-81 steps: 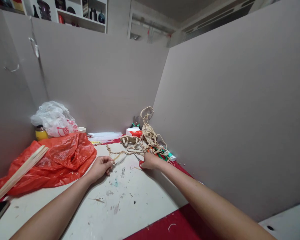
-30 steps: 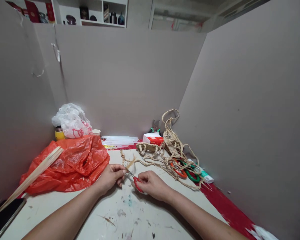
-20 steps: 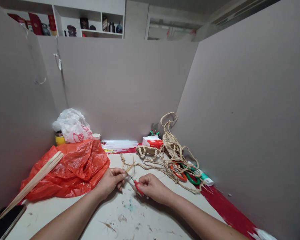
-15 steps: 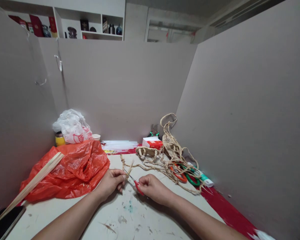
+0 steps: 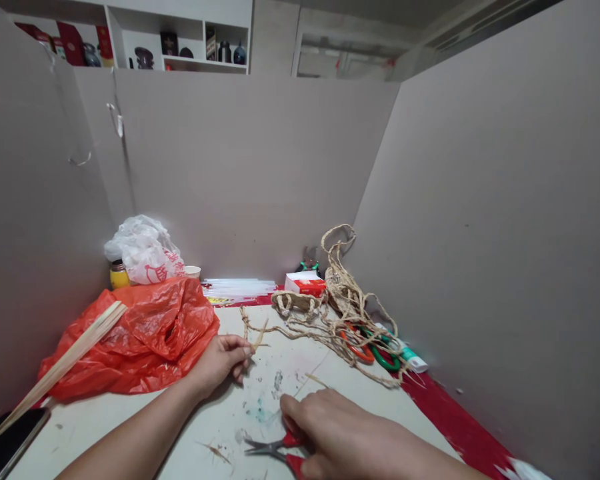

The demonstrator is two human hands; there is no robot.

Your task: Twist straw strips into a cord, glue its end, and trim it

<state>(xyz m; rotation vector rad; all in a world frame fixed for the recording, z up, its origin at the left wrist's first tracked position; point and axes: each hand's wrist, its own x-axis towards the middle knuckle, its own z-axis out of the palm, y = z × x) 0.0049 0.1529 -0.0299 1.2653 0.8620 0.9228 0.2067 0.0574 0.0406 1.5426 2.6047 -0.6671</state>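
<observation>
Just right of the crumpled orange-red plastic bag (image 5: 145, 347), the left hand (image 5: 222, 361) pinches thin straw-coloured fibres (image 5: 259, 339), tips slanting away from the person. Farther from that bag, the right hand (image 5: 337, 430) grips red-handled metal scissors (image 5: 278, 448), parted blades pointing left, nearer the person than the fibres.

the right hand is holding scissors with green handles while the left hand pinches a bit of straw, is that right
Not quite: the head view shows that the scissors in the right hand have red handles, not green. The left hand does pinch a bit of straw.
</observation>
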